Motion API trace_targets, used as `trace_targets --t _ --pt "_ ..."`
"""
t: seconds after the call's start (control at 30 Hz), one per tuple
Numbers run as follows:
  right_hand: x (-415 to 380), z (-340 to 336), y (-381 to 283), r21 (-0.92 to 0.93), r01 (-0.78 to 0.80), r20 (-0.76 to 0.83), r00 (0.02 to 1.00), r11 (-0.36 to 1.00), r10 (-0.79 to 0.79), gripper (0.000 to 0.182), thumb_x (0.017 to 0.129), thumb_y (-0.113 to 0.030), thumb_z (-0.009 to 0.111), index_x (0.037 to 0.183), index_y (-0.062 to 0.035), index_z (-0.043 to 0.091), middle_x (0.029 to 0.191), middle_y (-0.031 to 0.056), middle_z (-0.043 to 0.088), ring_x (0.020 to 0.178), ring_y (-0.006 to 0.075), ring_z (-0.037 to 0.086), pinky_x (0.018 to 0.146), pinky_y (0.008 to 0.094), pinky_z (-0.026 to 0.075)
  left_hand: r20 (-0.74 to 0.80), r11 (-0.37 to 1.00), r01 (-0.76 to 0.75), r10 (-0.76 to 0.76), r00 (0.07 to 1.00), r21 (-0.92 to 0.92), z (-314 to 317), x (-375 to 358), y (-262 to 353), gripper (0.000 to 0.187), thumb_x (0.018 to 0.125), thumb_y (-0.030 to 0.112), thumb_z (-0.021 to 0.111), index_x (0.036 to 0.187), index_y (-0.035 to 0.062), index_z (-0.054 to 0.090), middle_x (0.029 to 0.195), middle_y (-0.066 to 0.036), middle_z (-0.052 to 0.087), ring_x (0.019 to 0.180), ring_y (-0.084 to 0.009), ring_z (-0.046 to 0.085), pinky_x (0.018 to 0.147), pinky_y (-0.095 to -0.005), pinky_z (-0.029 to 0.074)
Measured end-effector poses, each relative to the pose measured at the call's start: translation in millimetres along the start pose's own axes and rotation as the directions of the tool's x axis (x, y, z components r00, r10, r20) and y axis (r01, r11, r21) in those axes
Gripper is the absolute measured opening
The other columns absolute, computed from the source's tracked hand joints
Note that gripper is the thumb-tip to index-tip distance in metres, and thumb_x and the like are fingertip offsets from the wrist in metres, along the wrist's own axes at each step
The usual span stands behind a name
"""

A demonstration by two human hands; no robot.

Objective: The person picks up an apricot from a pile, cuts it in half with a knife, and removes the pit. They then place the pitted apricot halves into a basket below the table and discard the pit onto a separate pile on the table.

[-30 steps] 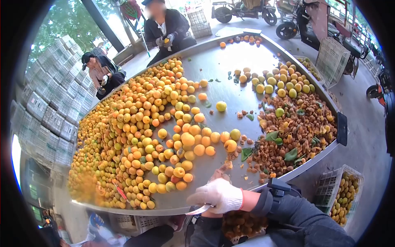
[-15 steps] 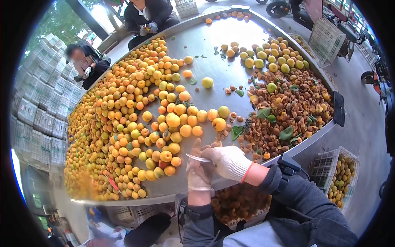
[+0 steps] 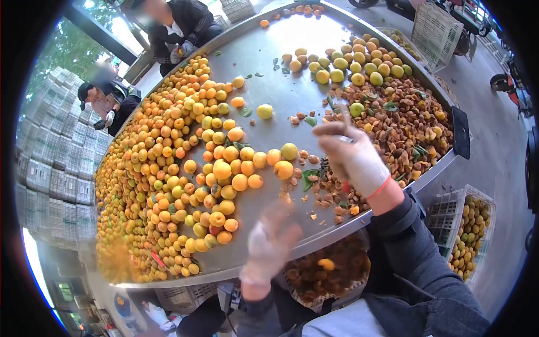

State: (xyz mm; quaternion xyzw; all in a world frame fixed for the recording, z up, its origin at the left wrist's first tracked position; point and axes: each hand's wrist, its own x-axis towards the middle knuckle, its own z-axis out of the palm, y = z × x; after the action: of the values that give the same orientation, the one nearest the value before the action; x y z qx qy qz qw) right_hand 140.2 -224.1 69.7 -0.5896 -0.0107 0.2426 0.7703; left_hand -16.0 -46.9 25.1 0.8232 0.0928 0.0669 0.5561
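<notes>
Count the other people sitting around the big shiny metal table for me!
2. One person in a dark jacket sits at the far edge; another person wearing a dark cap sits at the far left. Others may be hidden.

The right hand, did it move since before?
Yes. The right hand went from the table's near rim out over the table, toward the pile of brown pits.

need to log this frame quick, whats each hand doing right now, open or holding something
Left hand: gloved, fingers spread open, blurred, holding nothing visible.
Right hand: gloved, raised over the pits, closed around something thin; too blurred to name.
</notes>
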Motion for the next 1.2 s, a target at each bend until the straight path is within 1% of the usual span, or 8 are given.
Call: trace_targets --t 0.13,0.23,0.3,0.4,0.53,0.63,0.73,1.2 --pt "15 -5 9 0.812 -0.07 -0.04 0.984 0.58 0.174 0.03 0.093 -0.023 0.059 0.116 -0.0064 0.054 0.061 -0.0071 0.035 0.046 0.0051 0.032 0.042 0.0189 0.025 -0.07 0.885 -0.094 0.14 0.988 0.456 2 91 -46 0.032 0.081 0.009 0.062 0.114 0.0112 0.063 0.115 -0.012 0.062 0.102 -0.0352 0.059 0.092 -0.0385 0.047" --pt "6 -9 34 0.601 -0.281 0.116 0.957 0.748 0.266 0.025 0.091 -0.015 0.059 0.115 -0.0064 0.057 0.06 -0.0067 0.035 0.044 0.0044 0.03 0.04 0.0206 0.023 0.207 0.636 -0.365 0.311 0.928 0.68 24 123 -56 0.03 0.083 0.009 0.059 0.112 0.0104 0.063 0.115 -0.015 0.061 0.102 -0.0342 0.059 0.092 -0.0395 0.047" --pt "-3 -5 19 0.562 -0.232 0.12 0.973 0.794 0.2 0.023 0.091 -0.012 0.058 0.113 -0.0055 0.058 0.059 -0.0067 0.036 0.044 0.004 0.03 0.039 0.0204 0.023 0.089 0.876 0.21 -0.273 0.958 0.435 30 129 -35 0.032 0.082 0.01 0.06 0.114 0.0097 0.062 0.114 -0.017 0.061 0.103 -0.0334 0.059 0.092 -0.0405 0.047" --pt "-9 -2 7 0.417 -0.125 0.033 0.992 0.9 0.123 0.021 0.09 -0.009 0.058 0.11 -0.0034 0.06 0.059 -0.0061 0.039 0.043 0.0033 0.03 0.039 0.0202 0.024 0.037 0.769 0.218 -0.298 0.954 0.601 22 124 -53 0.043 0.077 0.008 0.065 0.12 0.0088 0.058 0.111 -0.018 0.061 0.098 -0.0305 0.062 0.087 -0.0373 0.05" --pt "-8 5 17 0.206 -0.251 0.156 0.963 0.946 0.221 0.025 0.086 -0.008 0.06 0.11 -0.002 0.061 0.067 -0.0015 0.054 0.05 0.0063 0.046 0.046 0.0219 0.038 0.029 0.872 0.233 -0.245 0.969 -0.431 5 86 -49 0.055 0.073 -0.003 0.069 0.126 0.0018 0.052 0.102 -0.008 0.063 0.085 -0.0156 0.063 0.07 -0.0279 0.055" --pt "-7 25 43 -0.374 0.08 0.211 0.977 0.924 0.001 0.03 0.085 -0.011 0.062 0.113 -0.0007 0.062 0.097 0.0086 0.067 0.092 0.0158 0.063 0.084 0.0283 0.05 -0.035 0.835 0.223 -0.278 0.96 -0.504 -1 57 -19 0.069 0.074 -0.011 0.062 0.138 0.0029 0.042 0.114 -0.009 0.057 0.096 -0.0186 0.06 0.077 -0.0297 0.053" --pt "-5 42 61 -0.579 0.175 0.242 0.969 0.796 -0.037 0.03 0.083 -0.012 0.061 0.111 -0.0009 0.063 0.099 0.0161 0.067 0.093 0.0213 0.066 0.083 0.0313 0.051 0.04 0.764 0.147 -0.157 0.987 -0.629 -9 33 -26 0.069 0.081 -0.008 0.06 0.144 0.0044 0.035 0.128 -0.011 0.05 0.111 -0.023 0.056 0.088 -0.0359 0.052" --pt "-22 80 72 -0.503 0.165 0.335 0.942 0.848 0.015 0.019 0.082 -0.006 0.06 0.098 -0.0036 0.069 0.085 0.008 0.07 0.08 0.0129 0.065 0.077 0.0289 0.051 -0.025 0.178 0.009 -0.186 0.982 -0.984 -43 2 -63 0.051 0.087 0.022 0.07 0.129 0.0012 0.05 0.112 -0.009 0.063 0.1 -0.0268 0.064 0.092 -0.0438 0.053"
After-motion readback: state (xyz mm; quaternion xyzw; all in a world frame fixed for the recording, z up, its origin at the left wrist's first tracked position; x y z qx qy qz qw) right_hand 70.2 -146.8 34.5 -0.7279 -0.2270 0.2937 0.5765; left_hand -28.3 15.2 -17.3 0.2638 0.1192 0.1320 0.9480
